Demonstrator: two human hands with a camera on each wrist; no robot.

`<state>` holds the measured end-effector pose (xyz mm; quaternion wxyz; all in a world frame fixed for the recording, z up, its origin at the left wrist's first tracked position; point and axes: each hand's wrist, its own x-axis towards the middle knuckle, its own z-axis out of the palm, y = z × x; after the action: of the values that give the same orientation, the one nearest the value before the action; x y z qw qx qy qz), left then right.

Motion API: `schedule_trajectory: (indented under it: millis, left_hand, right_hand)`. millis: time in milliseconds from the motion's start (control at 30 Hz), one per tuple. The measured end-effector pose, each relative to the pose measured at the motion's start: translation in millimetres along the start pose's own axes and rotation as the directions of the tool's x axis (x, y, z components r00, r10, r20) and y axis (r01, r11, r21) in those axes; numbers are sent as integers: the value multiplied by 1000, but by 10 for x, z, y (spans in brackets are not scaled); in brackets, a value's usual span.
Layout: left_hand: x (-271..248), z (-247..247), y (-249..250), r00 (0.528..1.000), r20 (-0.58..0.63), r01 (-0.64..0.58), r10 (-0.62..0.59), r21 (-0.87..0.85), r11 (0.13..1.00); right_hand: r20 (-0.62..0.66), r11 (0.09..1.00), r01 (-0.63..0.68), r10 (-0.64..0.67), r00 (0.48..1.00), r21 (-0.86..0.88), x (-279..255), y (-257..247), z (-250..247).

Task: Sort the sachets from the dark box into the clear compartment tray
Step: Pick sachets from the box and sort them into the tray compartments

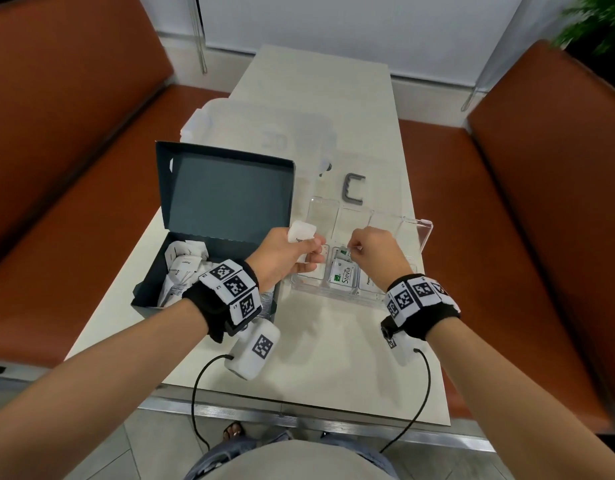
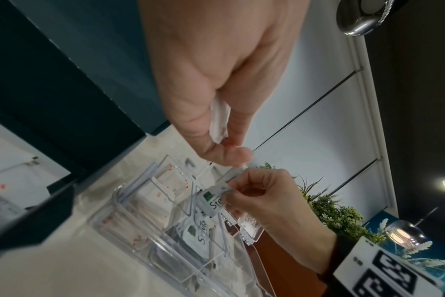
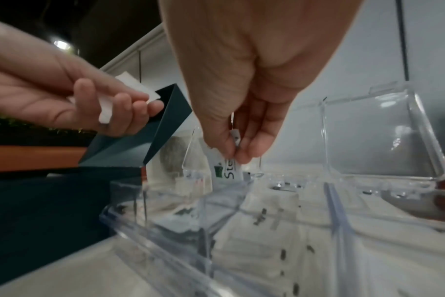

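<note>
Right hand: The right hand (image 1: 375, 251) pinches a small white paper sachet printed "Stevia" with a green mark (image 3: 228, 169) by its top edge, hanging it just above the middle near compartment of the clear plastic compartment tray (image 1: 425, 233).
Left hand: The left hand (image 1: 285, 261) grips a small bunch of plain white paper sachets (image 1: 301, 233), fingers curled round them, over the tray's left edge.
Below the right hand: A second "Stevia" sachet (image 1: 341, 276) already lies flat in that compartment; more white packets fill the one to its right.
Behind the left wrist: The open dark teal cardboard box (image 1: 226, 188), lid raised, holds a loose heap of white sachets (image 1: 183, 271).
Handling: The sachets look light, thin and limp; a pinch at a sealed edge, as here, should hold them, though several gripped together may slide apart.
Beyond the hands: A grey U-shaped plastic clip (image 1: 354, 188) and a frosted plastic lid (image 1: 264, 133) lie on the pale tabletop (image 1: 333, 375); the tray's clear hinged lid stands open past the right hand.
In the way: The upright dividers and the sachet already lying there leave little room; the left hand hangs close beside the drop.
</note>
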<state>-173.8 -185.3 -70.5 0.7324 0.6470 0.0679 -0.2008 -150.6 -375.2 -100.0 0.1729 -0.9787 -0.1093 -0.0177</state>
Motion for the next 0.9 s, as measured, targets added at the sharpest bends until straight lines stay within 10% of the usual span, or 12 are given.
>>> schedule_trajectory:
  millis: [900]
  left_hand:
    - [6,-10,59,995,37,99,-95,-125,987]
  right_hand:
    - [-41,999,-21,23,999,49,-3,-45,47]
